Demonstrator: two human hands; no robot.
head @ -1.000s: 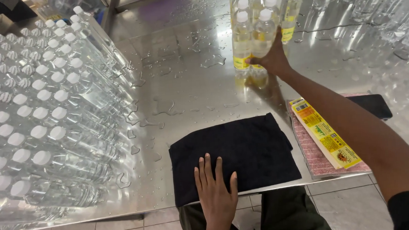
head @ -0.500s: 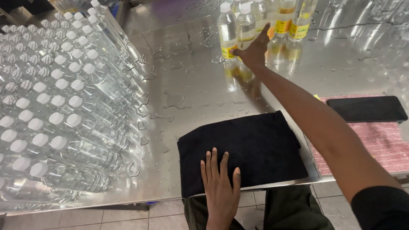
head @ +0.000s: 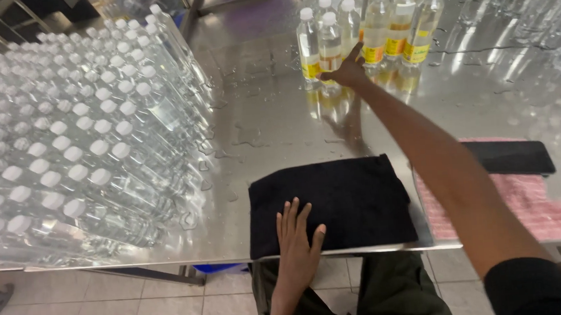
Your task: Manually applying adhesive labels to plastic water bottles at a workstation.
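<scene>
R hand (head: 347, 72) grips yellow-labelled bottle (head: 330, 44); L hand (head: 296, 237) flat, open on black cloth (head: 341, 199).

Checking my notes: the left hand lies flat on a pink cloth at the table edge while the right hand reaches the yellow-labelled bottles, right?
Not quite. In the head view the left hand lies on a black cloth, not the pink one. The right hand does reach the yellow-labelled bottles.
</scene>
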